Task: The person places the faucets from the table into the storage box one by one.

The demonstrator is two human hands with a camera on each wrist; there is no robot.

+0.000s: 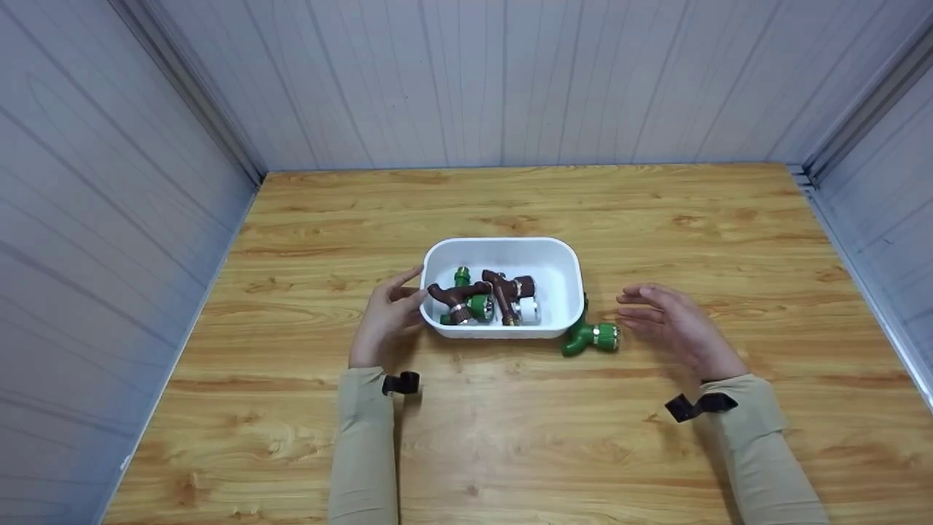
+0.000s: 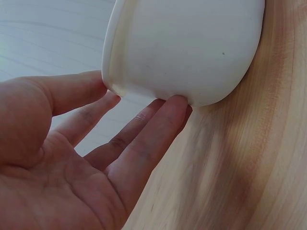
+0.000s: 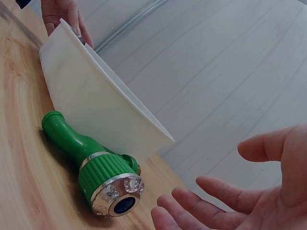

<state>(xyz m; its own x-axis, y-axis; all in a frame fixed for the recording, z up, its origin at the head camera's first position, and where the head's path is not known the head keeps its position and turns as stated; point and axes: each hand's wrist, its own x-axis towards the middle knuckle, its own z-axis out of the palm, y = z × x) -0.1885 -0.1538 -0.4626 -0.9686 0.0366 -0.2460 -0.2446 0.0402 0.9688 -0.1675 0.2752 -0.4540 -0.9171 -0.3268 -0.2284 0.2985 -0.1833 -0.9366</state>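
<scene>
A white plastic bin (image 1: 558,292) sits on the table with several taps inside, among them a brown tap (image 1: 453,294), another brown tap (image 1: 503,292) and a green tap (image 1: 478,307). My left hand (image 1: 390,313) is at the bin's left end; its fairly straight fingers (image 2: 158,124) touch the outer wall, the thumb right at the rim. Another green tap (image 1: 594,337) lies on the table against the bin's right side, its ribbed knob pointing right. My right hand (image 1: 674,324) hovers just right of that knob, fingers spread loosely, holding nothing.
The wood-grain table (image 1: 510,437) runs back to a pale panelled wall (image 1: 510,80). Side walls stand at left (image 1: 95,240) and right (image 1: 889,219). A black wrist mount (image 1: 700,406) is strapped over the right sleeve, another (image 1: 401,383) over the left.
</scene>
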